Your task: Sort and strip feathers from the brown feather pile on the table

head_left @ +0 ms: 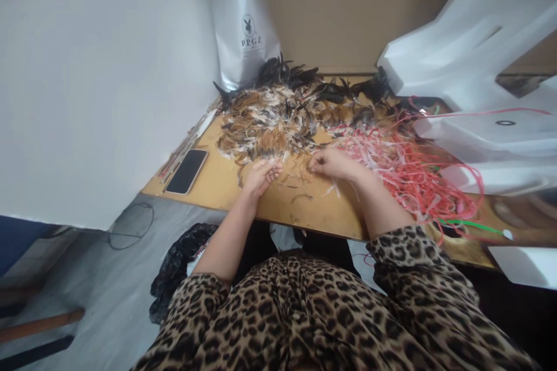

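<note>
A wide pile of brown, white and black feathers [270,119] covers the back of the wooden table. At its front edge my left hand [263,176] is closed, the fingers curled and thumb pressed in; whatever it pinches is too small to make out. Just to the right, my right hand [329,162] is closed too, thumb and fingertips together over the table, and any thing between them is hidden. Thin loose feathers [300,177] lie scattered between and below the two hands. Beside my right forearm spreads a tangled heap of red and pink ribbon strips [409,171].
A phone [187,171] lies at the table's left end. Behind the feathers stands a silver-white bag [243,29]. White plastic pieces [470,40] crowd the right side, near a green strip [474,225]. A black plastic bag [180,266] sits on the floor below.
</note>
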The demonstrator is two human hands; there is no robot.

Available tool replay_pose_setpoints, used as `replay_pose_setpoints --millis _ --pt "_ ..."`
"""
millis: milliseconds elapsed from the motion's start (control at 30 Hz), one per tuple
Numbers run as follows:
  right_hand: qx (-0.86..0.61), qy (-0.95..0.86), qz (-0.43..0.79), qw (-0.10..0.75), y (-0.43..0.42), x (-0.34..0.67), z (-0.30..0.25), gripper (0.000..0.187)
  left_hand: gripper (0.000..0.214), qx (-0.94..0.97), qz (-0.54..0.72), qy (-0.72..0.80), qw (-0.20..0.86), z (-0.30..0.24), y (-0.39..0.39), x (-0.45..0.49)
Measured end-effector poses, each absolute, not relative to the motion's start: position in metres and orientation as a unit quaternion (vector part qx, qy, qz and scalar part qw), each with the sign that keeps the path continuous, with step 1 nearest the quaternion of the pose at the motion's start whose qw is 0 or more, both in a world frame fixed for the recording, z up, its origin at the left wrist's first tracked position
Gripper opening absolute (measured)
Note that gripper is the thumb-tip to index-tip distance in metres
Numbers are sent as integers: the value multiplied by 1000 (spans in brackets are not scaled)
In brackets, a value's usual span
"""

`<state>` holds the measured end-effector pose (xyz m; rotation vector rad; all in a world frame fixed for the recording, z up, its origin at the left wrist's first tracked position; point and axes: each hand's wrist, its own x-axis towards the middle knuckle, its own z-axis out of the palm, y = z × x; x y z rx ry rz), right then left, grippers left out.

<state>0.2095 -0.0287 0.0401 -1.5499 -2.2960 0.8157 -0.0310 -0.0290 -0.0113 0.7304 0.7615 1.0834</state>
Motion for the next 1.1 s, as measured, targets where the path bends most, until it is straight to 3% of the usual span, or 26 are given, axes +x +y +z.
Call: replay_pose_setpoints --millis 167,300,500,600,767,967,1100 --pt "-544 -809 192 116 -17 195 28 15 16 336 486 341 731 -12 -29 -31" --pt "-529 -814 213 108 -12 193 23 13 14 326 479 357 733 -11 -30 -30" --pt "-515 -733 366 251 -18 196 41 18 7 300 489 331 749 -4 -29 -29" --pt "-509 -721 378 281 -25 195 53 17 7 280 467 321 775 5 -29 -26" --pt "-503 -784 220 289 -30 186 58 12 13 283 370 316 826 20 -31 -13" --pt "-504 -833 52 222 -36 179 60 14 12 307 356 327 820 21 -33 3" --pt "-501 -836 42 217 -39 178 61 13 11 344 339 328 812 21 -31 6"
